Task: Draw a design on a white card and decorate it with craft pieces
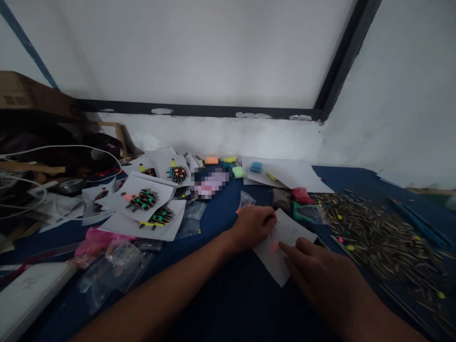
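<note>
A white paper sheet [278, 263] lies tilted on the blue cloth, with many small pencil-like marks on its upper part. My left hand [252, 227] rests at the sheet's left edge, fingers curled in; anything in them is hidden. From the right, my right hand [317, 266] reaches over the sheet with its fingers stretched out. One fingertip touches or nearly touches a small orange-pink piece of modelling clay [274, 246] on the paper. Just behind my left hand is a small clear bag [246, 199] with orange-pink bits.
Striped sunflower seeds [384, 237] spread at right, dotted with clay bits. Clay blocks [256, 166] sit along the back. On the left, paper sheets [164, 187] carry hedgehog-like seed figures, near plastic bags [117, 266], white cables [81, 146] and a white box [33, 297].
</note>
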Available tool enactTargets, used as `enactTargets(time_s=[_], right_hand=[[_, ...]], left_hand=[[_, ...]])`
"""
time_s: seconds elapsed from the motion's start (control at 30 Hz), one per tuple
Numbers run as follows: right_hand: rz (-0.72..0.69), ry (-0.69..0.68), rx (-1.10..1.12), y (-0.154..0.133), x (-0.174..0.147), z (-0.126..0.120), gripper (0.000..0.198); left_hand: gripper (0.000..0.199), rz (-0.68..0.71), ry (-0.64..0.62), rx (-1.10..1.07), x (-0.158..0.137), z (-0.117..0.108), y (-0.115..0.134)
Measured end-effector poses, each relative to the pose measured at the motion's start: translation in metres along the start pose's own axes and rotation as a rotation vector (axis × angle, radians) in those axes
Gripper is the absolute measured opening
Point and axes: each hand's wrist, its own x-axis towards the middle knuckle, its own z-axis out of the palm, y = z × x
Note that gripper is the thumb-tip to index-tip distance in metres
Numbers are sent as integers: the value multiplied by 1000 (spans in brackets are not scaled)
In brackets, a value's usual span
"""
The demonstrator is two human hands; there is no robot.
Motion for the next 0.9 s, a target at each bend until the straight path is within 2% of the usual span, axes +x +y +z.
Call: enactTargets(time_s=[0.27,0.47,0.6,0.9], right_hand=[[36,-133,43,-4,2,4,18],[21,-176,15,-3,5,2,19],[-12,-141,-26,-2,4,5,22],[-126,39,-85,-4,-5,15,29]], left_hand=[[17,-7,-8,-4,1,-1,1],[18,1,-16,8,1,0,0],[18,6,-9,12,1,1,0],[18,2,-6,3,1,1,-1]])
